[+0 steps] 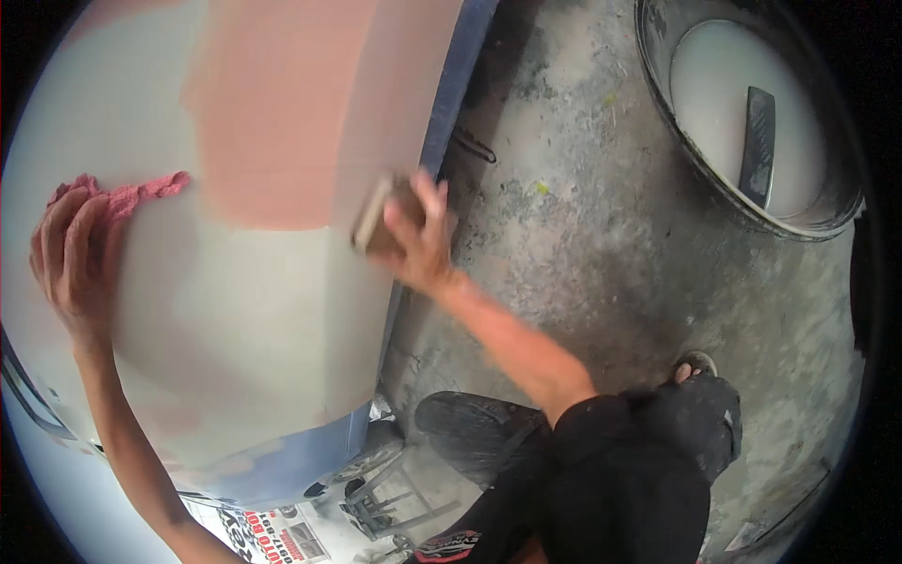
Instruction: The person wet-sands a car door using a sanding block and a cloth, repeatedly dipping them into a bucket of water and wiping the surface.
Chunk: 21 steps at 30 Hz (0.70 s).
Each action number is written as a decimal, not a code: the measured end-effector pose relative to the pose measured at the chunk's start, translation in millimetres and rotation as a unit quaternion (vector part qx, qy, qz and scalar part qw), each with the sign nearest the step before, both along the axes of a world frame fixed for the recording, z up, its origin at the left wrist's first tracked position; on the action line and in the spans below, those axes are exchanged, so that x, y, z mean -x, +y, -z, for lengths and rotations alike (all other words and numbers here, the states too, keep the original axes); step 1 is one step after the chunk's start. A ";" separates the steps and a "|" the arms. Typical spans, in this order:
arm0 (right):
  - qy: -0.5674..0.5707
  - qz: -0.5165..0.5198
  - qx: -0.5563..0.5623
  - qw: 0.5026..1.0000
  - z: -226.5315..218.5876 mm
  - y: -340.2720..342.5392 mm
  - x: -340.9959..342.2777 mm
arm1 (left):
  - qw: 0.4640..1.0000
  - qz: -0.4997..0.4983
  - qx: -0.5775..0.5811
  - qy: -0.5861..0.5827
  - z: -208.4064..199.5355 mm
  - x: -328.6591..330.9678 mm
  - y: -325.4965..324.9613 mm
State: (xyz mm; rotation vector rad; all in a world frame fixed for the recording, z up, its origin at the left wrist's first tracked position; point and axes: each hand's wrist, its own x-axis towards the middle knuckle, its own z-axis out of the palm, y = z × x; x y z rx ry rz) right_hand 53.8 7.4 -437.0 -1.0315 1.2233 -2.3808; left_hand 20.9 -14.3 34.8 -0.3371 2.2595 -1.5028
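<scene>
A car body panel [254, 291], pale grey-white with pinkish filler patches, spreads across the left half of the head view. My right hand [423, 240] grips a brown sanding block [383, 214] near the panel's right edge; hand and block are slightly blurred. At the far left, my left hand [75, 249] is closed over a crumpled pink cloth [155, 187] and rests on the panel. One end of the cloth sticks out to the right of the fingers.
A dark basin [691, 155] of cloudy water stands at the upper right, a black strip [757, 146] leaning in it. Below the panel are a metal stand [390, 503] and a printed banner [272, 536]. Wet-looking concrete floor [564, 254] lies to the right.
</scene>
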 end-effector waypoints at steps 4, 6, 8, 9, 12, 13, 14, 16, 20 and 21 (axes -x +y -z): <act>-0.087 0.041 -0.023 0.995 -67.5 -115.6 150.3 | 1.000 -0.004 -0.005 -0.028 -12.5 19.0 12.6; -0.069 0.070 -0.048 0.994 -63.4 -122.0 168.0 | 0.999 0.006 -0.033 -0.012 -8.1 12.0 0.8; -0.114 0.027 -0.013 0.993 -47.9 -99.9 131.2 | 1.000 0.008 -0.025 -0.007 0.8 5.3 -4.2; -0.083 0.023 -0.010 0.996 -35.9 -73.3 90.5 | 1.000 0.007 -0.012 -0.006 2.5 4.1 -4.1; -0.035 -0.031 0.026 0.999 -17.7 37.3 -13.7 | 1.000 0.007 -0.002 -0.006 -6.6 8.4 3.2; -0.040 -0.029 0.026 0.998 -20.1 34.1 -12.1 | 1.000 0.008 -0.003 -0.011 -6.0 7.7 3.9; -0.045 -0.022 0.014 0.999 -18.4 28.3 -9.5 | 1.000 0.010 -0.003 -0.002 -0.7 0.4 0.2; -0.043 0.010 -0.002 0.999 -22.7 -13.6 18.4 | 1.000 0.011 -0.003 0.007 2.3 -4.2 -4.8; -0.115 0.021 0.027 0.993 -61.7 -116.7 157.0 | 1.000 0.015 -0.011 -0.019 -8.6 22.0 7.8; -0.124 -0.005 -0.032 0.992 -68.9 -110.8 161.7 | 0.999 0.024 -0.019 -0.024 -8.0 18.9 6.4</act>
